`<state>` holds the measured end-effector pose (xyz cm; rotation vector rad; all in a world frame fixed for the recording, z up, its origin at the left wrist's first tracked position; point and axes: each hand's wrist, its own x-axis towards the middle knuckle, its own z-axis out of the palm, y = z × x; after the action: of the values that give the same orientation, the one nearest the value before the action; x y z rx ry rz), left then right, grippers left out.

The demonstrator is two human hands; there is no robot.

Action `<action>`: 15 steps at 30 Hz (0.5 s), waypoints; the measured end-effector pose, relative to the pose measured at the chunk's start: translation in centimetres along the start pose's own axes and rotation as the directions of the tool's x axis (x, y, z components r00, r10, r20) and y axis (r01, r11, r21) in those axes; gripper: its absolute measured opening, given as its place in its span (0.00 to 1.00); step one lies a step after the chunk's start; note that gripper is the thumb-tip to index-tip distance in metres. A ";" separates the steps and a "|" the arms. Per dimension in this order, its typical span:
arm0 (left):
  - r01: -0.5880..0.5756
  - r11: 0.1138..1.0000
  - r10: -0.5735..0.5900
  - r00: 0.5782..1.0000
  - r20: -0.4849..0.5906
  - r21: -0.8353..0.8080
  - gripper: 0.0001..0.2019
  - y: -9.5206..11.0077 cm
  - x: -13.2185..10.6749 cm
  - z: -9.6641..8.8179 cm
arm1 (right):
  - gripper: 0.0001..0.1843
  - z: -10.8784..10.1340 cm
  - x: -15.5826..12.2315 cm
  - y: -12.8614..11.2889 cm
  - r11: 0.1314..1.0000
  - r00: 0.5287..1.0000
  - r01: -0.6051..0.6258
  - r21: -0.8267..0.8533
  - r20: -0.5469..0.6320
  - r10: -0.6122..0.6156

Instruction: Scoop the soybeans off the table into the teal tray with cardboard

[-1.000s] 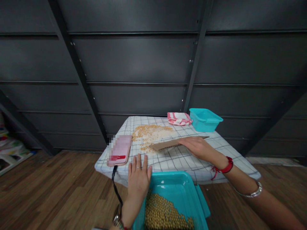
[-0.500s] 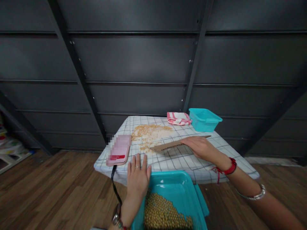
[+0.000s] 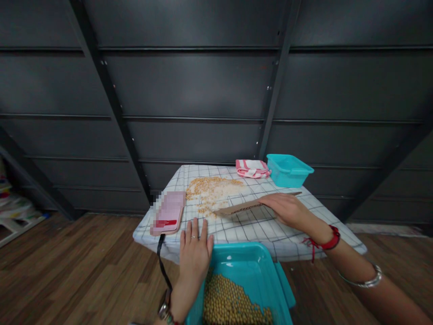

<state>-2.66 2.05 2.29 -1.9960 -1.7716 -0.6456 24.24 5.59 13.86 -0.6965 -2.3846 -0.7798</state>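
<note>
My right hand [image 3: 284,208] grips a flat piece of cardboard [image 3: 241,207], held at a slant over the checked cloth [image 3: 233,232]. The cardboard's left tip reaches the near edge of a spread of yellow soybeans [image 3: 203,185] mixed with white grains [image 3: 219,192], which look like rice. My left hand [image 3: 195,246] lies flat at the cloth's front edge, fingers stretched out, holding nothing. Just right of its wrist, a teal tub [image 3: 245,257] stands against the table's front edge with many soybeans [image 3: 233,300] in its lower part.
A pink phone [image 3: 169,212] with a black strap [image 3: 162,262] lies at the table's left. At the back right are a folded pink-and-white striped towel [image 3: 252,169] and a small turquoise basket [image 3: 289,171]. A dark panelled wall [image 3: 192,85] rises behind the table.
My right hand and the cardboard have shifted slightly to the right. My left hand stays put on the cloth.
</note>
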 end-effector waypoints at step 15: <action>-0.046 0.986 0.047 0.999 -0.003 0.158 0.21 0.0 0.0 -0.3 | 0.20 -0.8 -0.1 -0.3 1.000 0.999 0.016 -0.012 -0.031 -0.016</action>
<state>-2.66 1.86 2.58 -1.9198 -1.7110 -0.4802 24.38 4.82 14.30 -0.6658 -2.3621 -0.8066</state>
